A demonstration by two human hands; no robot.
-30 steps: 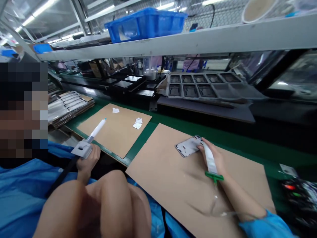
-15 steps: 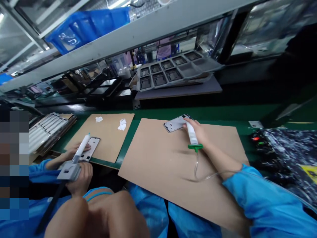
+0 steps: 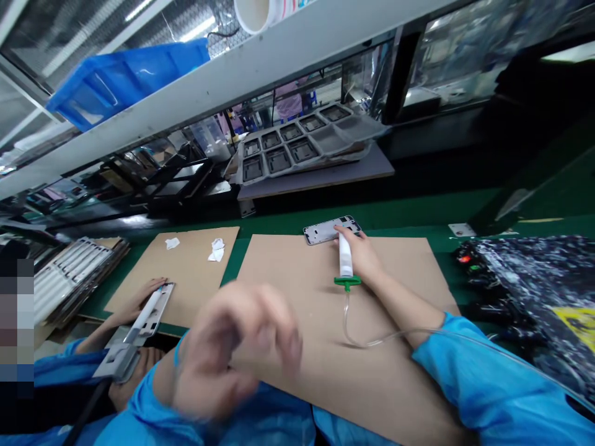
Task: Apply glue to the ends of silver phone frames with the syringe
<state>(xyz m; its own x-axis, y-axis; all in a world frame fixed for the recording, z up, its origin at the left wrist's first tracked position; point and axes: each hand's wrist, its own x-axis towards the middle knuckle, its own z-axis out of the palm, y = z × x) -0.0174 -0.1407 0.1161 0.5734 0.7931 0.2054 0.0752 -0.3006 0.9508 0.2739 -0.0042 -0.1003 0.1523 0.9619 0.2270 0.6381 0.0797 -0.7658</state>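
Note:
My right hand (image 3: 363, 259) grips a white dispensing syringe (image 3: 344, 255) with a green cap at its rear and a clear tube running from it. The fingers are at the near edge of a flat silver phone housing (image 3: 329, 230), which lies on the far edge of the cardboard sheet (image 3: 307, 334). The syringe tip is hidden by the fingers. Blurred by motion, my left hand (image 3: 239, 344) hovers over the sheet's near left corner. Its fingers are curled and the thumb stands apart, with nothing visible between them.
To the left a co-worker's hands (image 3: 139, 303) hold another syringe over a second phone housing (image 3: 158, 313). Beyond the sheet stands a compartment tray (image 3: 290, 148). A stack of white trays (image 3: 74, 272) lies far left; a black-and-white speckled box (image 3: 548, 291) sits at right.
My left hand has risen from low in the view to above the near part of the cardboard. My right hand stays beside the phone housing. The co-worker's syringe now lies lower along their housing.

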